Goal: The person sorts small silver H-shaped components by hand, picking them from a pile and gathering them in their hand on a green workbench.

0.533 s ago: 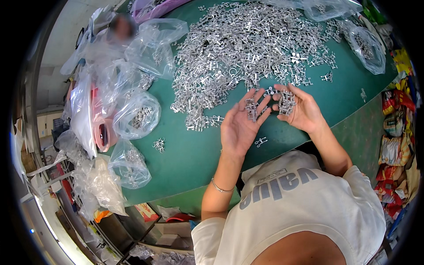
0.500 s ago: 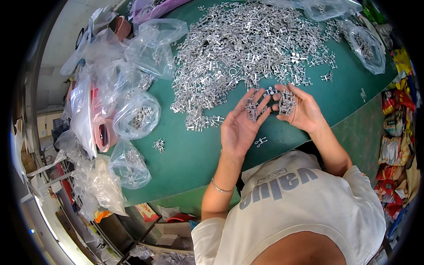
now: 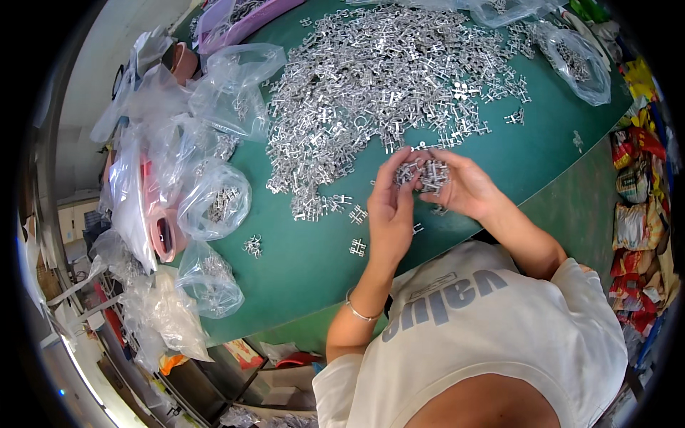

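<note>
Small silver metal pieces [image 3: 434, 176], H-shaped with several prongs, rest in my cupped hands. My left hand [image 3: 389, 214] is curled on the left side of this clump, its thumb and fingers toward the right. From the other side, my right hand [image 3: 467, 191] cups the same pieces with bent fingers. The fingertips of both hands meet or nearly meet at the far side. Beyond them spreads a large heap of like metal pieces [image 3: 385, 71]. A loose metal piece [image 3: 357, 247] and another piece [image 3: 357, 214] lie left of my left hand. One more is partly hidden behind that wrist.
The green table [image 3: 285, 274] curves across the view. Clear plastic bags [image 3: 214, 200] with metal pieces crowd its left edge, near a pink container [image 3: 164, 235]. A purple tray [image 3: 246, 25] stands far left; another plastic bag [image 3: 581, 68] lies far right. Colourful packages [image 3: 631, 228] line the right.
My hands were apart, palms turned up with pieces on each; they have closed in around one clump. Loose pieces now show on the table left of my left hand. The view has shifted slightly.
</note>
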